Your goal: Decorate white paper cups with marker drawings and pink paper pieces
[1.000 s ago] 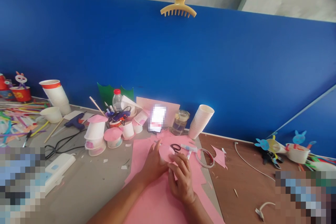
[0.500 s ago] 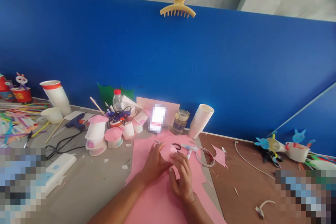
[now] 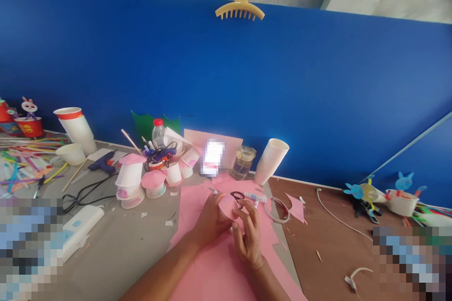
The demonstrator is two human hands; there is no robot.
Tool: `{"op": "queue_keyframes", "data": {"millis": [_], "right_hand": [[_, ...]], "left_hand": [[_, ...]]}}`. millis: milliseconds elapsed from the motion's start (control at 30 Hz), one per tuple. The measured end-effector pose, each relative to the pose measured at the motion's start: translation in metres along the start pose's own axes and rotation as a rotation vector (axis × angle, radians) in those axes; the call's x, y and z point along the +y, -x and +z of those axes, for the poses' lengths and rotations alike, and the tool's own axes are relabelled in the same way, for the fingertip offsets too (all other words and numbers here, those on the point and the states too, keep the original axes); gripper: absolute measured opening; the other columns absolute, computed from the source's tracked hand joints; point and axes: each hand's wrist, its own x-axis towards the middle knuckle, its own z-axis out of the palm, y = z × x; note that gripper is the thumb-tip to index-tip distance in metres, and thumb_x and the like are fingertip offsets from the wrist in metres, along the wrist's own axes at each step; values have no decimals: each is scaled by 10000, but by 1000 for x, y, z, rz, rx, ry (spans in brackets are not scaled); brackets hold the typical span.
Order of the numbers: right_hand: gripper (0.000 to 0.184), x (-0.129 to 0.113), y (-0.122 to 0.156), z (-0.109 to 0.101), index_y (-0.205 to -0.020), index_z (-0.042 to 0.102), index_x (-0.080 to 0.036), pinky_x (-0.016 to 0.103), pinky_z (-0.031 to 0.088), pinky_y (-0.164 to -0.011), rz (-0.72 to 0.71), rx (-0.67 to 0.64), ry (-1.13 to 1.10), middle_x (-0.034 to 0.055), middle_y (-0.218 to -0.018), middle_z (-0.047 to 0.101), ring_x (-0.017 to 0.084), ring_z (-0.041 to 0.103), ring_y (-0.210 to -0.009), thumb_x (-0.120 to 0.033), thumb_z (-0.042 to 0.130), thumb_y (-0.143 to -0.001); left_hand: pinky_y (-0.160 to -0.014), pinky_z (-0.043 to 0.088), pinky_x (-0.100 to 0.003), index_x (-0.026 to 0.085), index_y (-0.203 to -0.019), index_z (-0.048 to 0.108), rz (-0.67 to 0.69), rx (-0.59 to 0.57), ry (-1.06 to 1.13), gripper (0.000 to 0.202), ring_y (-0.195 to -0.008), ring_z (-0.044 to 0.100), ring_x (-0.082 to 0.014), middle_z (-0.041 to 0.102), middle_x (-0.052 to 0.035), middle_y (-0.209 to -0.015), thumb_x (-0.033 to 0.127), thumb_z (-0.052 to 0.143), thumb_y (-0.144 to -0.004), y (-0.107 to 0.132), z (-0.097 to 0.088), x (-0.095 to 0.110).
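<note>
A round pink paper piece (image 3: 228,205) is in my left hand (image 3: 211,220), whose fingers wrap around its left side. What lies beneath its round face is hidden by my hands. My right hand (image 3: 249,237) is at the piece's right edge, fingers bent and apart, with the fingertips at or very near the rim. Below both hands spreads a large sheet of pink paper (image 3: 208,270). Just behind them lie black-handled scissors (image 3: 237,194), a white glue tube (image 3: 256,196) and a roll of clear tape (image 3: 278,210).
Pink-trimmed paper cups (image 3: 130,181) stand at the left, near a glue gun (image 3: 103,162) and a white power strip (image 3: 83,225). A lit phone (image 3: 213,157), a glass jar (image 3: 243,162) and a stack of white cups (image 3: 271,161) line the back by the blue partition (image 3: 282,80).
My right hand's fingers have lifted and spread a little at the piece's edge. The left hand keeps its hold, and the view has shifted slightly.
</note>
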Motion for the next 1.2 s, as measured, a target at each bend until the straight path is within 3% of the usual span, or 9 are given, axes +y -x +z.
{"op": "queue_keyframes", "data": {"millis": [167,367,633,967,1200], "right_hand": [[311,1,-2,0,-1172,491,-179,530,457,-904,-26,-17,-4,144,-1227,516,288,479,-1168,-155,441,-865],[224,2,-2,1,-1071,527,-181,503,481,-879,-3,-18,-20,138,-1167,526,270,508,-1118,-151,436,-869],[207,4,0,2,-1047,533,-182,449,515,-816,15,-5,-7,133,-1115,537,252,541,-1050,-130,443,-868],[209,4,-1,2,-1045,554,-191,424,525,-800,11,21,6,122,-1066,575,239,583,-998,-130,456,-871],[181,3,-5,-2,-994,578,-187,434,505,-797,31,44,29,114,-1038,577,243,572,-988,-135,451,-875]], "left_hand": [[-937,419,-503,172,-1167,480,22,2,17,567,-1085,526,-315,550,-134,-1145,396,687,-689,0,1,1],[-952,420,-505,175,-1200,433,-4,-7,74,654,-1096,522,-302,520,-133,-1174,412,730,-668,-1,2,0],[-916,449,-490,179,-1137,460,10,3,130,559,-1079,533,-299,522,-129,-1151,369,729,-685,-1,1,6],[-928,445,-476,174,-1205,456,4,19,142,564,-1086,546,-291,559,-129,-1178,312,688,-711,0,2,3],[-855,495,-401,223,-1148,567,23,-18,137,434,-970,605,-254,647,-72,-1096,350,666,-745,-4,-9,24]]}}
